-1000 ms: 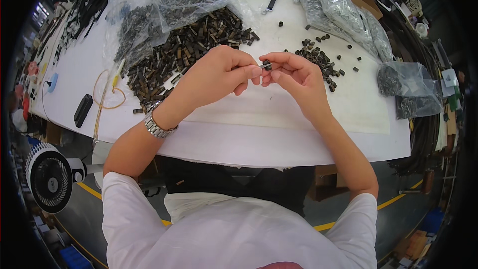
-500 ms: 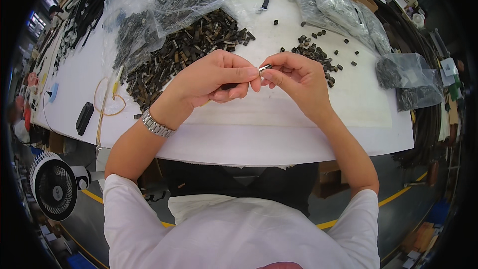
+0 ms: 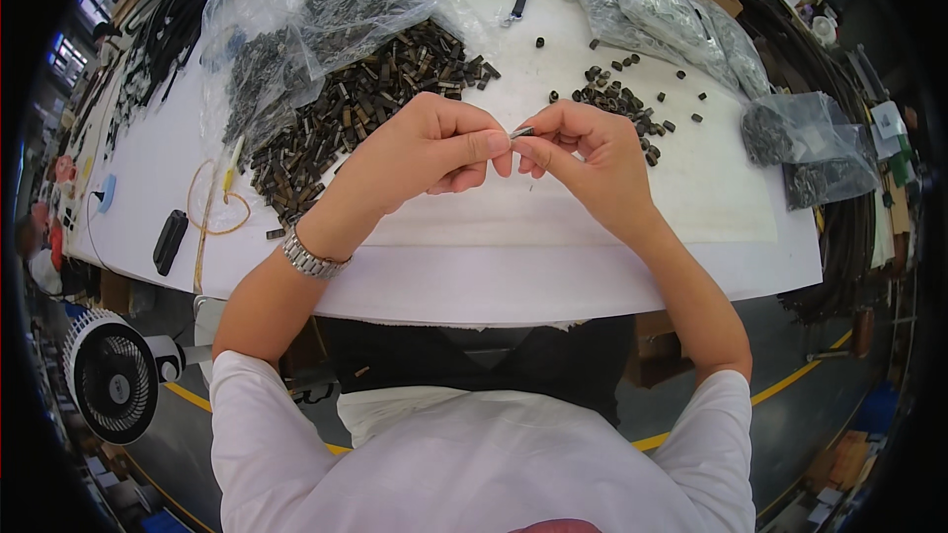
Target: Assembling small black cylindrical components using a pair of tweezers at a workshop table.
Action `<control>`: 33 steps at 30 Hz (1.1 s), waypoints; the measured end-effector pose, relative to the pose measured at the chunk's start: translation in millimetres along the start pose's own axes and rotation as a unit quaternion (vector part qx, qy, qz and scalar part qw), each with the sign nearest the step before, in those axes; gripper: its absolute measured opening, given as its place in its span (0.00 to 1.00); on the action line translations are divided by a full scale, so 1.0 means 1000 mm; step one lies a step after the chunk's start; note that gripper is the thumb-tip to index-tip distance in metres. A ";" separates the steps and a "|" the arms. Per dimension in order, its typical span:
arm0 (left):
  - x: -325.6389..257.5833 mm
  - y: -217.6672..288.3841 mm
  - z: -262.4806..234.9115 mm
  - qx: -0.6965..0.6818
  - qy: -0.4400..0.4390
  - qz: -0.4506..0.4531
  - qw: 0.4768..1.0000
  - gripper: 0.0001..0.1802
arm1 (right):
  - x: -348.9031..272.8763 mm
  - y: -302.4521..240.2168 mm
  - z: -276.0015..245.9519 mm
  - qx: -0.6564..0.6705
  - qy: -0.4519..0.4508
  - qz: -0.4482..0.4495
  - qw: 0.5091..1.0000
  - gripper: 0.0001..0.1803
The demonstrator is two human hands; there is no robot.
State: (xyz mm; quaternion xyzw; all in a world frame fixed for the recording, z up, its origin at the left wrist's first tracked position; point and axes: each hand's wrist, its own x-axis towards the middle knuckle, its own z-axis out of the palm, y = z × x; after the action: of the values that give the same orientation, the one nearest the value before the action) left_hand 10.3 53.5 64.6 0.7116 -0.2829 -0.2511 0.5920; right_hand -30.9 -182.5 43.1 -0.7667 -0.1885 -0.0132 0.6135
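Note:
Above the middle of the white table, my left hand [image 3: 444, 146] and my right hand [image 3: 585, 146] meet fingertip to fingertip. Between them they pinch a small dark piece with a shiny edge [image 3: 521, 132]; the fingers cover most of it, so its exact kind cannot be made out. Beyond my left hand spreads a heap of short dark brown strips [image 3: 380, 89], partly under a clear plastic bag [image 3: 326, 10]. Small dark ring-shaped pieces [image 3: 617, 99] lie loosely scattered behind my right hand.
Filled clear bags [image 3: 642, 10] lie at the far right, with smaller bags of dark pieces [image 3: 825, 178] at the right edge. On the left are a black oblong object [image 3: 170, 242] and a yellow cord [image 3: 235, 222]. A fan [image 3: 114, 380] stands below the table's left side.
Both hands stay together at nearly the same spot. The fingers of my left hand have shifted slightly, and a dark bit seen under them before no longer shows.

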 end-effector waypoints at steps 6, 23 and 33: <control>0.008 -0.017 -0.016 -0.228 -0.080 -0.085 0.967 0.19 | 0.001 0.002 0.010 0.069 0.009 -0.029 0.997 0.11; 0.008 -0.003 -0.022 0.069 0.006 -0.024 0.997 0.17 | 0.001 -0.002 -0.012 -0.079 0.111 0.043 0.990 0.08; 0.036 -0.054 -0.036 0.507 0.262 0.088 0.816 0.12 | 0.033 0.003 0.003 -0.401 -0.002 -0.078 0.913 0.11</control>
State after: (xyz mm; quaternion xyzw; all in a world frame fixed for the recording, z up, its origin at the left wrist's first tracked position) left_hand 66.3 61.3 16.6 0.9222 -0.2654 0.1772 0.2185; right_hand 0.0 -171.4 47.4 -0.9312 -0.2283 -0.1340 0.2505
